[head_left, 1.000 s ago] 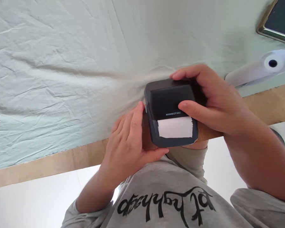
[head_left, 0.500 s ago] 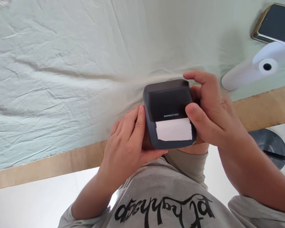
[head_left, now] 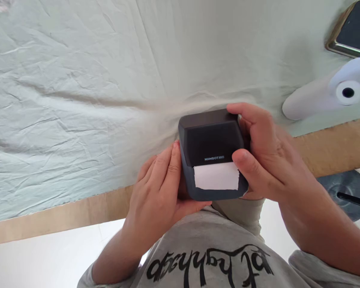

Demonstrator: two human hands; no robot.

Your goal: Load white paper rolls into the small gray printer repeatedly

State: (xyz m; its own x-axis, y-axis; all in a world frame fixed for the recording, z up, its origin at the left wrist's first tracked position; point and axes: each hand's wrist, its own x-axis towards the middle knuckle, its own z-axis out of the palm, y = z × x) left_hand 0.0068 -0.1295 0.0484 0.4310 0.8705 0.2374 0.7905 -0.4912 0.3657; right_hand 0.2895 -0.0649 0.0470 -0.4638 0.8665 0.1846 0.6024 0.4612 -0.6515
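Note:
A small dark grey label printer sits at the near edge of the table, between both my hands. A strip of white paper shows at its front slot. My left hand cups the printer's left side and underside, fingers closed against it. My right hand grips the right side, with the thumb on the front corner by the paper and the fingers curled over the back.
A wrinkled pale green cloth covers the wooden table. A white paper roll lies at the right, and a phone at the far right corner. A dark round base stands on the floor below.
The printer and both hands have shifted slightly towards me. My right thumb slid down to the front corner beside the paper.

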